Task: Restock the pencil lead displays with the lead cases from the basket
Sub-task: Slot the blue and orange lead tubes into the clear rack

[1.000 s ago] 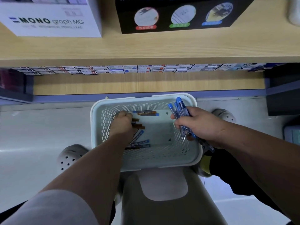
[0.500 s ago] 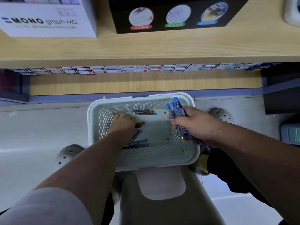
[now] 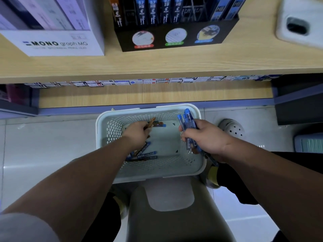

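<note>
Wooden shelf (image 3: 157, 65) above basket (image 3: 122, 111), left hand (image 3: 138, 133) pinching orange lead case (image 3: 152, 121) (arm reaching in), right hand (image 3: 208, 138) gripping blue cases (image 3: 187, 117)

The left grip (image 3: 138, 131) reaches into a white perforated plastic basket (image 3: 98, 130) and pinches a slim orange-brown lead case (image 3: 151, 122). To its right, the right grip (image 3: 208, 138) clutches a bundle of blue lead cases (image 3: 187, 119) above the basket's rim. Loose blue cases (image 3: 145, 155) lie under the left wrist. Beyond both grips, a black cardboard display (image 3: 174, 37) stands on a pale wooden shelf (image 3: 157, 62).
</note>
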